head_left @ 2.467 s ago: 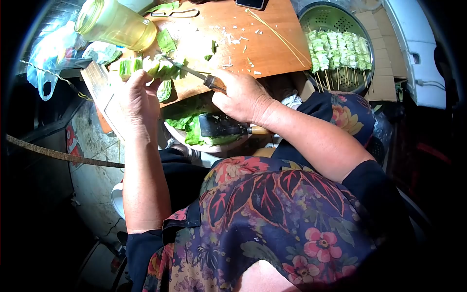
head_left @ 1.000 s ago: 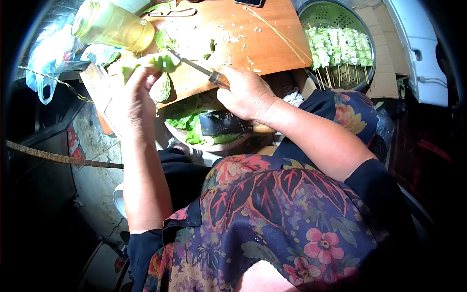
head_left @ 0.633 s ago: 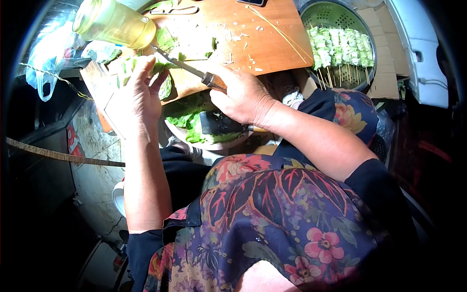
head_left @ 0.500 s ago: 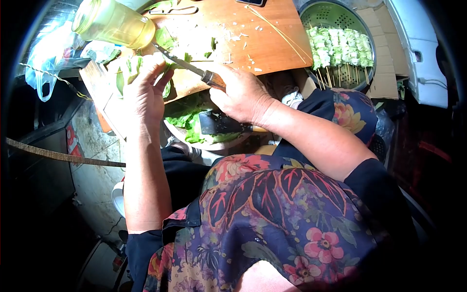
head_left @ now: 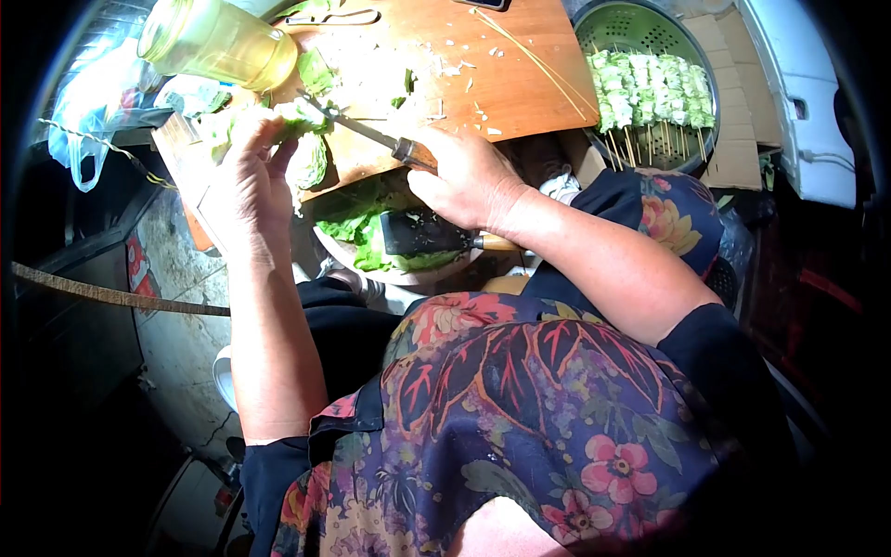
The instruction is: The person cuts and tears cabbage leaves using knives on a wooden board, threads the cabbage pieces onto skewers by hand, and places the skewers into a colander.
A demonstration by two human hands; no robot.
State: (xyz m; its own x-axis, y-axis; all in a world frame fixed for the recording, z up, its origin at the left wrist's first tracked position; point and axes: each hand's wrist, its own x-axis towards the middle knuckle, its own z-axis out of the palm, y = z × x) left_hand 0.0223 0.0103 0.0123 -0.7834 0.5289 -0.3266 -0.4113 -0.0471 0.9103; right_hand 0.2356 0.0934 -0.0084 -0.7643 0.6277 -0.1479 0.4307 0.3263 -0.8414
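My left hand (head_left: 255, 181) is closed around a piece of green leafy vegetable (head_left: 302, 117) at the left edge of the wooden board (head_left: 520, 84). Wrapped round the wooden handle of a knife (head_left: 367, 133) is my right hand (head_left: 469, 176). The blade slants up to the left, and its tip is close to the leaf; I cannot tell whether they touch. Cut greens (head_left: 316, 72) and pale scraps lie on the board around the blade. Below its near edge, a cleaver (head_left: 408, 235) rests over leaves in a pale basin (head_left: 432, 277).
A jar of yellowish liquid (head_left: 223, 46) leans at the board's upper left. Several thin sticks (head_left: 534, 60) lie on the board's right part. To the right, a green colander (head_left: 594, 23) holds skewers of pale green leaves (head_left: 650, 90). A plastic bag (head_left: 88, 130) hangs at left.
My left hand has shifted a little left and down, and the leaf in its fingers shows more. The knife has moved slightly right and down with my right hand.
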